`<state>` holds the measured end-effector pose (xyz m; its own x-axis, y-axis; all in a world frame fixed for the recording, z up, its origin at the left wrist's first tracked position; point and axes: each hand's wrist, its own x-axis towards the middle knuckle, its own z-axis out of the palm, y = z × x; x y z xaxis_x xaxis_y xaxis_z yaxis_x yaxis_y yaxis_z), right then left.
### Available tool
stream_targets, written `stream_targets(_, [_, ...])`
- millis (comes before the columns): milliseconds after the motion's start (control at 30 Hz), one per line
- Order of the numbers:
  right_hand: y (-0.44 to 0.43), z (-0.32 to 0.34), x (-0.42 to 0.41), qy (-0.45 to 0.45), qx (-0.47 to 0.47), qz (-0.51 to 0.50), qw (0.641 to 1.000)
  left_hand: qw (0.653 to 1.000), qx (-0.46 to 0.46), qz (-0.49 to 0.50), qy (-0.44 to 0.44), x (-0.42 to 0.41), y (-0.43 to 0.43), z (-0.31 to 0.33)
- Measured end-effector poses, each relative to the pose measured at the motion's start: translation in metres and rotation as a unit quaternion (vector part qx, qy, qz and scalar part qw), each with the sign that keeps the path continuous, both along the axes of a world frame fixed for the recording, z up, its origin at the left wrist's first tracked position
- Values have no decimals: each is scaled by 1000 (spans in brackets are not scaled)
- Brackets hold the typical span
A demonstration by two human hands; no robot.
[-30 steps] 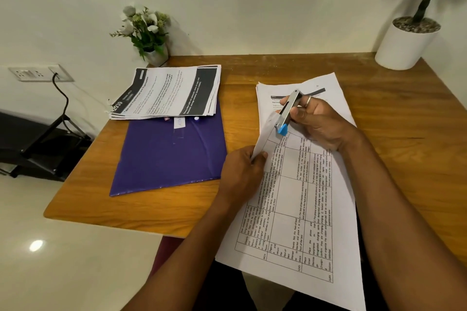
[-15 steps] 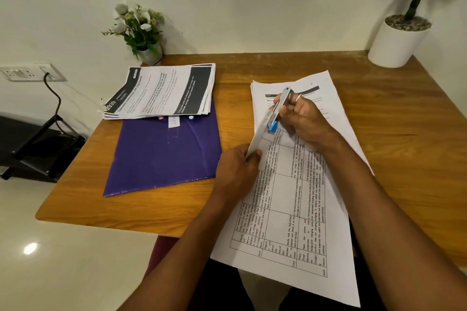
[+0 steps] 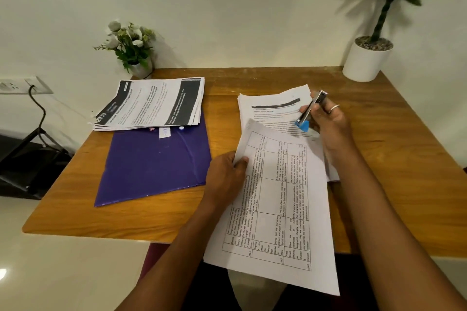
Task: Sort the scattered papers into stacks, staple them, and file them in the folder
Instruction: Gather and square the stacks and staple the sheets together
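Both forearms (image 3: 394,209) were bare up to the view's bottom edge. The right hand (image 3: 329,126) wore a thin silvery ring (image 3: 334,108) on one finger. Below the desk's (image 3: 121,222) near edge, maroon cloth (image 3: 158,256) and dark clothing (image 3: 214,288) covered the lap.

Table-printed sheets (image 3: 278,209) angled over white stack (image 3: 273,108), silver-blue stapler (image 3: 309,111) held above it, black-banded stack (image 3: 151,103) atop purple folder (image 3: 151,164)

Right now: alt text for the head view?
The left hand pinches a printed sheet over a paper stack while the right hand holds a stapler above it. A second stack overlaps a purple folder on the wooden desk.
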<state>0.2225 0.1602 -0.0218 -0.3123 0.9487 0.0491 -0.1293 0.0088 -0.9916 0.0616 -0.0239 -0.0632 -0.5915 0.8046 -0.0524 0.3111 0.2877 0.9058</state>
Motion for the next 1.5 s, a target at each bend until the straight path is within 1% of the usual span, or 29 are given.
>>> stream_targets(67, [-2,-2,16,-120,39,-25,992,1000,-5,-1,11,-1,0,-1])
stream_targets(100, [-4,-2,26,-190,70,-37,979,1000,-6,-2,12,-1,0,0])
stream_targets(167, [-5,-9,44,-321,127,-77,935,1000,-4,0,7,0,0,1])
stream_targets(233, [-2,-19,60,-411,172,-119,887,1000,3,3,3,0,-1,3])
stream_targets(300, [-1,-31,74,-463,192,-146,853,1000,11,4,0,2,-3,5])
stream_targets(400, [-3,-41,87,-534,195,-177,803,1000,10,12,-13,1,-4,6])
stream_targets(433, [-3,-41,90,-557,194,-180,787,999,8,19,-31,0,-3,8])
stream_targets(533, [-9,-34,91,-608,170,-170,756,993,21,43,-110,-1,-1,16])
stream_targets(567, [-11,-30,90,-619,175,-173,746,990,27,54,-131,-2,1,19])
stream_targets(600, [-15,-24,89,-616,189,-180,743,987,33,64,-146,-3,5,24])
stream_targets(633, [-20,-14,85,-585,204,-182,764,983,40,72,-162,-3,10,30])
stream_targets(667, [-27,1,79,-528,194,-170,809,979,47,76,-181,-5,17,36])
stream_targets(700, [-34,16,72,-460,148,-142,864,973,52,79,-209,-6,25,41])
stream_targets(733, [-39,32,66,-396,74,-94,910,966,52,81,-239,-8,34,47])
stream_targets(767, [-41,45,60,-340,1,-32,940,959,49,81,-265,-9,43,53])
stream_targets(800, [-37,50,56,-317,-42,30,947,956,45,80,-280,-11,52,58])
stream_targets(833, [-32,52,53,-313,-56,74,945,953,42,76,-291,-12,62,63])
stream_targets(867, [-25,49,52,-322,-59,94,940,951,40,67,-300,-12,70,67])
stream_targets(933, [-9,39,49,-325,-56,77,941,953,35,35,-298,-11,83,73])
stream_targets(1000, [2,29,44,-316,-38,48,947,967,27,1,-252,-10,92,72])
stream_targets(1067, [10,18,41,-328,7,32,944,979,33,-23,-199,-11,97,65])
stream_targets(1133, [14,6,37,-352,45,22,935,992,29,-41,-111,-13,98,57])
stream_targets(1200, [16,-5,33,-385,74,12,920,998,25,-51,-32,-16,97,50])
stream_targets(1333, [16,-18,29,-405,116,-4,907,998,15,-44,30,-20,99,35])
stream_targets(1433, [15,-26,25,-461,138,-30,876,997,7,-33,70,-21,103,24])
stream_targets(1500, [12,-26,23,-517,163,-58,838,993,-6,-23,112,-21,103,18])
